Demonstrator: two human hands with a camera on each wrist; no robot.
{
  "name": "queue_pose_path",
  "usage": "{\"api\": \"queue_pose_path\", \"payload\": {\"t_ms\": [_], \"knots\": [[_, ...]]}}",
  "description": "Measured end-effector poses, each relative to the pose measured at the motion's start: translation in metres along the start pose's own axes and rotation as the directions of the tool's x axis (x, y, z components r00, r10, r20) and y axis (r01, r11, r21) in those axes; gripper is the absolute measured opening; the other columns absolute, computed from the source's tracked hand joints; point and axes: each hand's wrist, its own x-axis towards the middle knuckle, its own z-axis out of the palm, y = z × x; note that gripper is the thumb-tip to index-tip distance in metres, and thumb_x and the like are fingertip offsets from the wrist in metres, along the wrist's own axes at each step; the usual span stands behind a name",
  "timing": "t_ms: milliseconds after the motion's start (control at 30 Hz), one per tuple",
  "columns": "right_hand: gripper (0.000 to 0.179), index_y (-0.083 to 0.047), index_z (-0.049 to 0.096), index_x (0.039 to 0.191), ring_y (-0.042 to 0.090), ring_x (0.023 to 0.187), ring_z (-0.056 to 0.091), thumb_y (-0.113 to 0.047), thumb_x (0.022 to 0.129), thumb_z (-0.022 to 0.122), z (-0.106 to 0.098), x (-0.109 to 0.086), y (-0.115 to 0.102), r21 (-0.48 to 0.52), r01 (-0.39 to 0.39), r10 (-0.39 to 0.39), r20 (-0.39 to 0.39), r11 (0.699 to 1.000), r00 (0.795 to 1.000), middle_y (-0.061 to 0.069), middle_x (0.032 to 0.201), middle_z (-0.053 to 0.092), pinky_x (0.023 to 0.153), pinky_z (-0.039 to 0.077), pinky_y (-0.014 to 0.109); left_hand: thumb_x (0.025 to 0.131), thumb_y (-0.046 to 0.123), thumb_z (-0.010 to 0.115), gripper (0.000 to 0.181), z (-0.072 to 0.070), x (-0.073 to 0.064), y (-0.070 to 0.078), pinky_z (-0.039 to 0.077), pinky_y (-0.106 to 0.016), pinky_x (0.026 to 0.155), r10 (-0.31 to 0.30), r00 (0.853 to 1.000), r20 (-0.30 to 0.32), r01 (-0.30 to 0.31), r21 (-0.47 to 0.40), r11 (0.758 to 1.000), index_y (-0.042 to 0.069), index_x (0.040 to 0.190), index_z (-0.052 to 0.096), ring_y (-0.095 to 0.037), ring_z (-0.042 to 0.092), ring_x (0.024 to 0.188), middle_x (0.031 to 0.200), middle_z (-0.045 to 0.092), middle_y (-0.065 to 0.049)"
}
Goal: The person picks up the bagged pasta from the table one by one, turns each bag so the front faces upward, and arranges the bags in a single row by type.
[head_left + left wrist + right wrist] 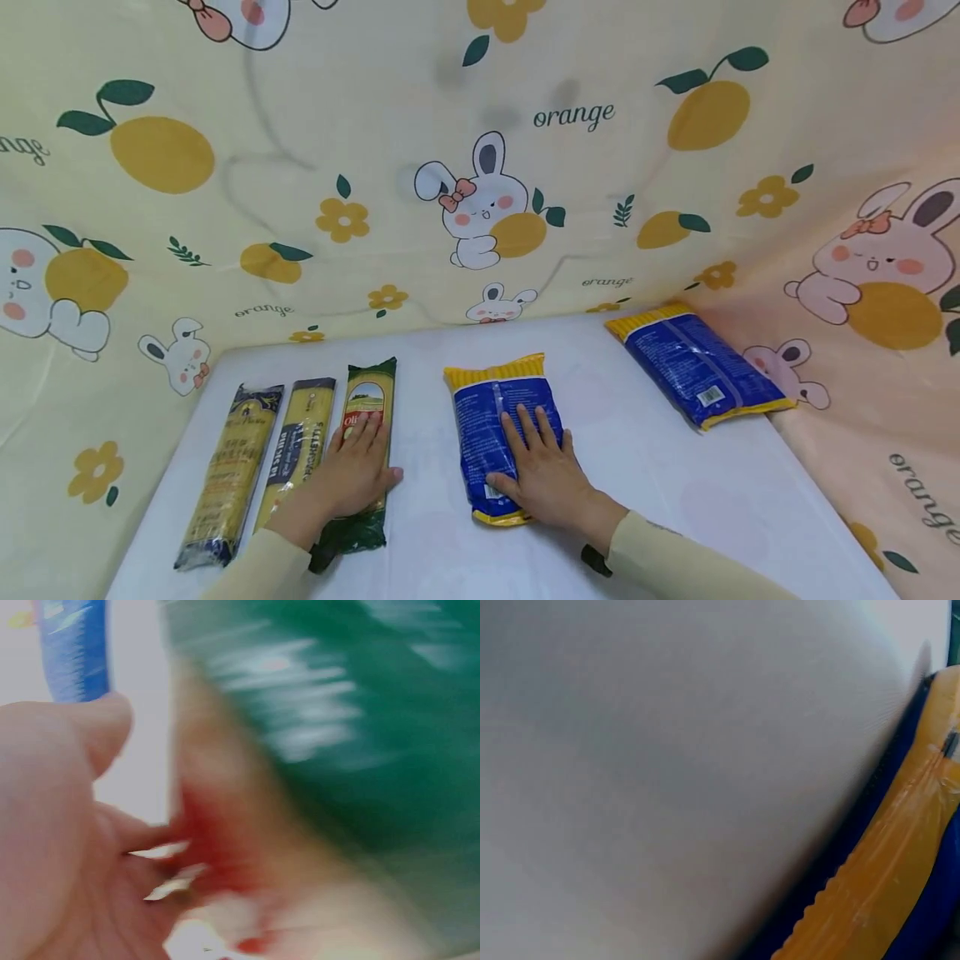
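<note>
My left hand (352, 473) rests with its fingers extended on a green-ended spaghetti packet (369, 390), covering part of its red label. In the left wrist view, that packet (375, 712) is blurred beside the hand (60, 817). Spread fingers of my right hand (551, 482) lie on a blue-and-yellow bag (472, 421), whose printed back faces up. Only the bag's yellow crimped edge (874, 904) and some blue show in the right wrist view; the right hand is out of that frame.
Left of the green packet lie a spaghetti packet with a dark blue label (300, 433) and another yellow packet (228, 467). A second blue-and-yellow bag (697, 367) sits tilted at the back right of the white table (652, 483). Printed cloth (375, 108) hangs behind.
</note>
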Motion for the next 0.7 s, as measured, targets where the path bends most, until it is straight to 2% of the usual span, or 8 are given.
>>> {"api": "queue_pose_path", "payload": {"t_ms": [167, 300, 467, 567, 633, 700], "knots": [[0.091, -0.015, 0.016, 0.171, 0.047, 0.162, 0.009, -0.073, 0.104, 0.039, -0.001, -0.002, -0.001, -0.103, 0.021, -0.023, -0.018, 0.995, 1.000, 0.019, 0.176, 0.013, 0.121, 0.018, 0.077, 0.104, 0.041, 0.066, 0.067, -0.032, 0.018, 0.018, 0.033, -0.071, 0.117, -0.058, 0.998, 0.036, 0.058, 0.013, 0.998, -0.003, 0.152, 0.051, -0.045, 0.042, 0.150, 0.159, 0.049, -0.024], [0.090, -0.015, 0.019, 0.170, 0.046, 0.161, 0.014, -0.073, 0.104, 0.037, -0.005, -0.006, 0.003, -0.113, 0.035, -0.038, -0.027, 0.993, 0.999, 0.019, 0.175, 0.017, 0.122, 0.021, 0.074, 0.106, 0.039, 0.063, 0.061, -0.045, 0.041, 0.039, 0.039, -0.065, 0.116, -0.073, 0.997, 0.013, 0.072, 0.052, 0.996, 0.000, 0.152, 0.053, -0.044, 0.049, 0.144, 0.154, 0.055, -0.021], [0.086, -0.015, 0.031, 0.167, 0.041, 0.160, 0.024, -0.073, 0.104, 0.037, -0.008, -0.018, 0.012, -0.116, 0.058, -0.066, -0.062, 0.992, 0.996, 0.016, 0.173, 0.029, 0.121, 0.027, 0.071, 0.109, 0.037, 0.057, 0.054, -0.055, 0.073, 0.071, 0.041, -0.064, 0.115, 0.000, 0.996, -0.084, 0.006, 0.069, 0.998, 0.004, 0.152, 0.054, -0.041, 0.051, 0.140, 0.150, 0.059, -0.018], [0.080, -0.011, 0.042, 0.162, 0.039, 0.156, 0.035, -0.068, 0.106, 0.040, -0.009, -0.028, 0.020, -0.162, 0.076, -0.099, -0.138, 0.984, 0.985, 0.016, 0.167, 0.041, 0.120, 0.030, 0.069, 0.110, 0.037, 0.054, 0.051, -0.059, 0.092, 0.092, 0.042, -0.062, 0.113, 0.050, 0.989, -0.140, -0.040, 0.079, 0.996, 0.008, 0.153, 0.055, -0.039, 0.050, 0.136, 0.147, 0.060, -0.015], [0.072, -0.006, 0.053, 0.153, 0.037, 0.147, 0.047, -0.061, 0.108, 0.046, -0.009, -0.035, 0.025, -0.201, 0.089, -0.134, -0.224, 0.976, 0.965, 0.016, 0.156, 0.054, 0.118, 0.035, 0.066, 0.111, 0.039, 0.053, 0.050, -0.061, 0.106, 0.105, 0.041, -0.060, 0.111, 0.083, 0.982, -0.171, -0.070, 0.082, 0.994, 0.011, 0.152, 0.056, -0.038, 0.049, 0.134, 0.145, 0.061, -0.013], [0.059, -0.003, 0.063, 0.135, 0.035, 0.132, 0.058, -0.054, 0.107, 0.055, -0.010, -0.042, 0.031, -0.245, 0.094, -0.171, -0.317, 0.965, 0.933, 0.015, 0.138, 0.065, 0.112, 0.043, 0.061, 0.111, 0.040, 0.052, 0.048, -0.060, 0.119, 0.117, 0.041, -0.057, 0.107, 0.123, 0.971, -0.205, -0.106, 0.092, 0.990, 0.013, 0.151, 0.057, -0.037, 0.050, 0.131, 0.143, 0.062, -0.011]]}}
